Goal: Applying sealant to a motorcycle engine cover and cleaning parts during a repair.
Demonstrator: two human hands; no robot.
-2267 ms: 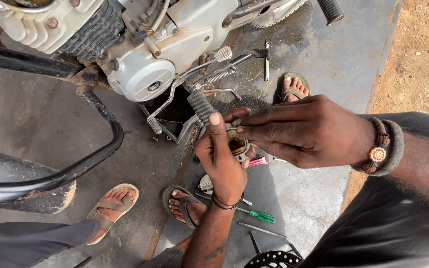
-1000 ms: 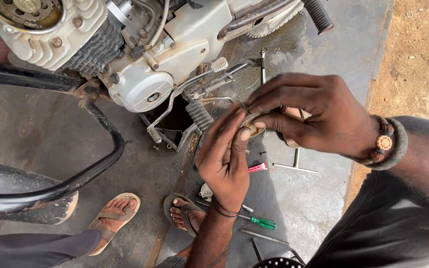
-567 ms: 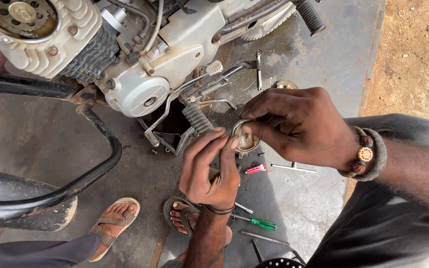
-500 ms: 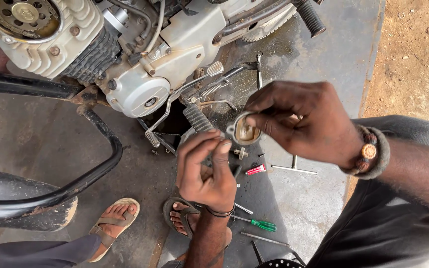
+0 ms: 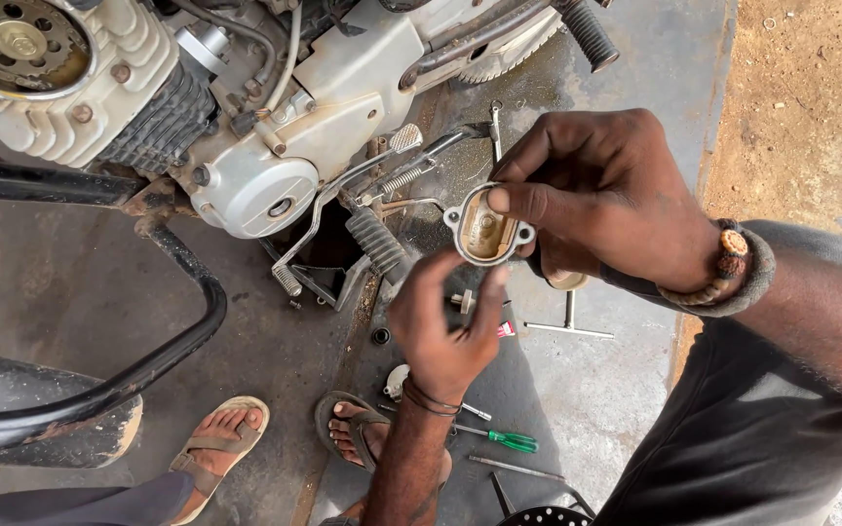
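Observation:
My right hand (image 5: 606, 200) grips a small oval metal cover (image 5: 487, 230) by its rim, hollow side facing up, with the forefinger laid across its top. It hangs above the concrete, just right of the motorcycle's ribbed footpeg (image 5: 377, 242). My left hand (image 5: 440, 336) is right below the cover, fingers curled, the fingertip almost at its lower edge. A tiny pale metal part (image 5: 460, 300) sits between the left thumb and fingers. I cannot see its shape clearly.
A motorcycle engine (image 5: 246, 146) fills the upper left, with a black guard tube (image 5: 182, 326) and a tyre (image 5: 51, 433) below it. A T-handled wrench (image 5: 567, 326), a green screwdriver (image 5: 511, 441) and other small tools lie on the concrete. Two sandalled feet (image 5: 221, 438) rest at the bottom. Dirt ground (image 5: 811, 97) lies to the right.
My right hand has raised the cover and turned its hollow side toward me. My left hand came off the cover and dropped slightly below it.

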